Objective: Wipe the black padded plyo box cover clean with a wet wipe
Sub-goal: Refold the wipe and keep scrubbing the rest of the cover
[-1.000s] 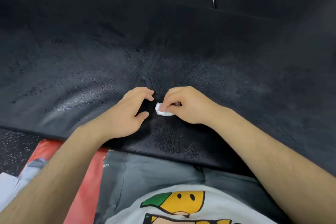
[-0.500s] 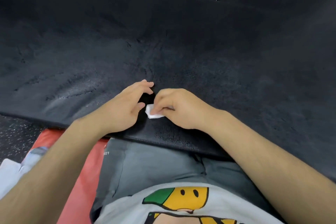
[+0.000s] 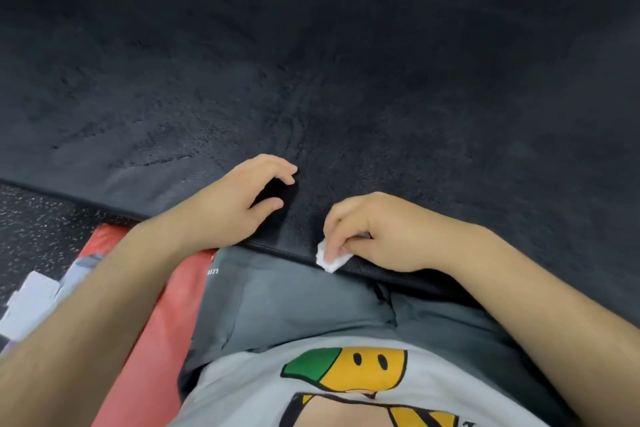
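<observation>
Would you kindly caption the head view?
Right hand pinches a wet wipe at the near edge of the black cover; left hand rests nearby.

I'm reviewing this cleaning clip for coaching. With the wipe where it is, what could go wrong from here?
1. The right hand pinches the wet wipe as a small wad at the near edge of the black cover; a pull toward the body could drag it off onto the grey shorts.
2. So small a wad may leave much of that broad cover unwiped.
3. The creased patch at the left might snag it.
</observation>
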Available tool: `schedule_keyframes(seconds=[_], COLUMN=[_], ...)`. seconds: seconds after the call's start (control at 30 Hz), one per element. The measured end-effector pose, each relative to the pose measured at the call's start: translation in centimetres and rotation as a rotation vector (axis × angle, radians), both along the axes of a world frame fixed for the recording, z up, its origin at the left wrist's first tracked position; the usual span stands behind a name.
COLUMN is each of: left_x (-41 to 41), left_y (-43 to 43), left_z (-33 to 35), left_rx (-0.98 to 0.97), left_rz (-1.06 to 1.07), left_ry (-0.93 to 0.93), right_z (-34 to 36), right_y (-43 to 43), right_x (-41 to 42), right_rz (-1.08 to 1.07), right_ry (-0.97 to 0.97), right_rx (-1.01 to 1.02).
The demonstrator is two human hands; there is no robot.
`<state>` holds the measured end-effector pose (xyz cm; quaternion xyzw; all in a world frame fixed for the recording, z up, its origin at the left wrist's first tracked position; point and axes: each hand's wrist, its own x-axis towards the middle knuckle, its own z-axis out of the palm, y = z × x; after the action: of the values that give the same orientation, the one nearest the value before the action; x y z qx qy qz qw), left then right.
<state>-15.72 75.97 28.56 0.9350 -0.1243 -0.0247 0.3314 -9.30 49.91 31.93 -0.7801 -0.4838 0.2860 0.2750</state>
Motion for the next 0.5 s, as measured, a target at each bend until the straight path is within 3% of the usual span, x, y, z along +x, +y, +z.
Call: schedule_keyframes(seconds=[0.17,0.37,0.5], left_x=[0.9,-0.3,0.1], left_y=[-1.3,-0.5,-0.8], left_z=[-0.1,-0.3,0.0], left_rx=[-0.031,-0.063,-0.107], left_rz=[0.021,-0.006,0.031], left_ry=[-0.018,0.002,0.028], right_z=[-1.4,-0.9,-1.7], right_y=[5.0,2.0,6.4], right_x=[-0.8,-1.0,-1.8], right_rz=[0.027,0.070,0.096], right_ry=[-0.107,-0.111,-0.179], right_rx=[0.143,0.074,0.118])
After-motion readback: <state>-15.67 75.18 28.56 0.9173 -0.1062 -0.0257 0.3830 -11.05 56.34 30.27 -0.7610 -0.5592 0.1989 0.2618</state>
